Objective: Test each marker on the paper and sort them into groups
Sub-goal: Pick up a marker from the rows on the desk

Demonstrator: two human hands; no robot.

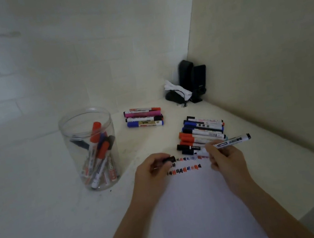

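While my right hand [222, 156] pinches the uncapped white black-ended marker [230, 141], tip at the white paper sheet [198, 204], I'd stroke lightly beside the existing scribbles [184, 169]. My left hand [152, 168] fingers clamp its black cap [169, 159] near those scribbles, ready for recapping.

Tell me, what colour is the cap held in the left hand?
Black. The cap sits pinched in the left hand, seen in the head view.

Both forearms reach forward, left grip [153, 165] curled closed, right grip [224, 156] pinching with bent fingers.
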